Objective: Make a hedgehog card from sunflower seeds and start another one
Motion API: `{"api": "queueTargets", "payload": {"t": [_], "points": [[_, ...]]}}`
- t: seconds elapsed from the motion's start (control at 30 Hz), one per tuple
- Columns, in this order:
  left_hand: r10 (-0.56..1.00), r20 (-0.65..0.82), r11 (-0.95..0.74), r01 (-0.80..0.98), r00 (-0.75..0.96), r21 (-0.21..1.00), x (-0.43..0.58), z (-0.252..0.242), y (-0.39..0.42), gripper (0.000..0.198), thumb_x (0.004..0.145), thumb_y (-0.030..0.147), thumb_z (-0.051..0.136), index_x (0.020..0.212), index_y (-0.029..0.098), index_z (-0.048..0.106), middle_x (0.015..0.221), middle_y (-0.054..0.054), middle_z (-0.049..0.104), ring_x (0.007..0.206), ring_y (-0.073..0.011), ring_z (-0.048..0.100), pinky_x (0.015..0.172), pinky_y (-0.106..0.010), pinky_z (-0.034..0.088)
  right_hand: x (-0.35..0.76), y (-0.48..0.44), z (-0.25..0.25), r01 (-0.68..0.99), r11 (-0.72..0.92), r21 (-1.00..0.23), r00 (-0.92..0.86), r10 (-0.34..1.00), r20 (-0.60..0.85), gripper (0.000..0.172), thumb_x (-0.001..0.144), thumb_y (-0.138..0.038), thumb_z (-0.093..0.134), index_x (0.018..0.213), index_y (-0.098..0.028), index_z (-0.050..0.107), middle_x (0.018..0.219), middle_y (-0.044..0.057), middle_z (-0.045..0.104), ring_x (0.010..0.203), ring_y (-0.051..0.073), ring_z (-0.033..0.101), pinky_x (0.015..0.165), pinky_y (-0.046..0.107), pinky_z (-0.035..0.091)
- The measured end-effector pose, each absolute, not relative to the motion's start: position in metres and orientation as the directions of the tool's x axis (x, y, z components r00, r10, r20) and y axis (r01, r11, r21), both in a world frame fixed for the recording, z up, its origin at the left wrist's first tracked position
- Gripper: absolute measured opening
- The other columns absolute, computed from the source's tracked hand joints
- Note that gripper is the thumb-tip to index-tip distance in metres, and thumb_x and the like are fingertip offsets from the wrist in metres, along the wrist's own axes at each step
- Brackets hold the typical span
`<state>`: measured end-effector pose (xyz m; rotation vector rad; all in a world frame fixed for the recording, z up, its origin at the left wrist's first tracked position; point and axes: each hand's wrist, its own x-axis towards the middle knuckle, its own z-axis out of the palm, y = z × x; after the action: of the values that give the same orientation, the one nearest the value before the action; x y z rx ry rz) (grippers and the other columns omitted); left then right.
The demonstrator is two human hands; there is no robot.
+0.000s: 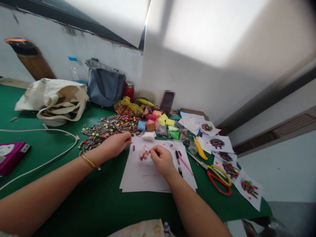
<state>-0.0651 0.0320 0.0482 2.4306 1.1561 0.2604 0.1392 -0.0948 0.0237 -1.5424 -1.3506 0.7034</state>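
My left hand [117, 143] rests on the green table at the near edge of a pile of sunflower seeds and coloured beads [108, 127], fingers curled together at the corner of the white paper [153, 171]. My right hand [160, 159] lies on that paper with fingers pinched over a small pink and red cluster [144, 155] stuck on the sheet. What either hand holds is too small to make out. A gold bangle [89, 161] circles my left wrist.
Coloured clay blocks [158, 123] lie behind the paper. Pens [181, 163], red and yellow scissors [217, 176] and finished seed pictures [229, 164] sit to the right. A tote bag [55, 98], blue bag [105, 84], white cable [49, 144] and purple box [10, 156] lie left.
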Motion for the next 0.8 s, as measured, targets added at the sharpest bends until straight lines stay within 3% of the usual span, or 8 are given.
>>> {"api": "queueTargets", "payload": {"t": [0.13, 0.3, 0.53, 0.63, 0.8], "points": [[0.790, 0.002, -0.553, 0.711, 0.613, 0.434, -0.068, 0.048, 0.030, 0.022, 0.090, 0.041, 0.044, 0.093, 0.024, 0.058, 0.068, 0.001, 0.066, 0.062, -0.0188, 0.062, 0.058, -0.027, 0.040, 0.139, -0.095, 0.024, 0.422, 0.044, -0.906, 0.226, 0.962, 0.152, 0.015, 0.082, -0.028, 0.052, 0.070, -0.020, 0.059, 0.062, -0.003, 0.054, 0.059, 0.013, 0.050, 0.056, 0.024, 0.038], [0.690, 0.183, -0.704, 0.592, 0.700, 0.392, -0.070, 0.049, 0.032, 0.023, 0.088, 0.041, 0.052, 0.090, 0.024, 0.069, 0.110, -0.003, 0.068, 0.093, -0.0199, 0.064, 0.080, -0.029, 0.047, 0.139, -0.095, 0.024, 0.405, 0.032, -0.914, 0.230, 0.964, 0.136, 0.015, 0.082, -0.028, 0.053, 0.070, -0.020, 0.059, 0.061, -0.003, 0.053, 0.058, 0.013, 0.049, 0.055, 0.023, 0.038], [0.573, 0.396, -0.790, 0.356, 0.718, 0.499, -0.056, 0.057, 0.007, 0.019, 0.092, 0.031, 0.053, 0.098, 0.021, 0.067, 0.095, -0.004, 0.068, 0.090, -0.0180, 0.062, 0.082, -0.030, 0.048, 0.138, -0.095, 0.023, 0.418, 0.056, -0.907, 0.207, 0.966, 0.156, 0.016, 0.084, -0.028, 0.053, 0.072, -0.020, 0.060, 0.063, -0.002, 0.057, 0.061, 0.014, 0.053, 0.058, 0.024, 0.040], [0.507, 0.432, -0.845, 0.332, 0.746, 0.420, -0.046, 0.061, -0.011, 0.012, 0.091, 0.028, 0.056, 0.092, 0.020, 0.064, 0.083, -0.002, 0.066, 0.077, -0.0162, 0.059, 0.071, -0.028, 0.045, 0.137, -0.095, 0.024, 0.448, 0.074, -0.891, 0.191, 0.966, 0.176, 0.016, 0.084, -0.027, 0.054, 0.072, -0.020, 0.062, 0.068, -0.001, 0.061, 0.065, 0.015, 0.056, 0.061, 0.024, 0.041], [0.313, 0.428, -0.948, 0.256, 0.848, 0.187, -0.038, 0.059, -0.018, 0.015, 0.092, 0.018, 0.053, 0.082, 0.019, 0.064, 0.080, -0.002, 0.065, 0.075, -0.0166, 0.057, 0.069, -0.030, 0.040, 0.134, -0.096, 0.027, 0.480, 0.118, -0.869, 0.156, 0.963, 0.218, 0.018, 0.085, -0.025, 0.053, 0.071, -0.020, 0.063, 0.067, -0.001, 0.063, 0.064, 0.014, 0.056, 0.061, 0.023, 0.041]]}}
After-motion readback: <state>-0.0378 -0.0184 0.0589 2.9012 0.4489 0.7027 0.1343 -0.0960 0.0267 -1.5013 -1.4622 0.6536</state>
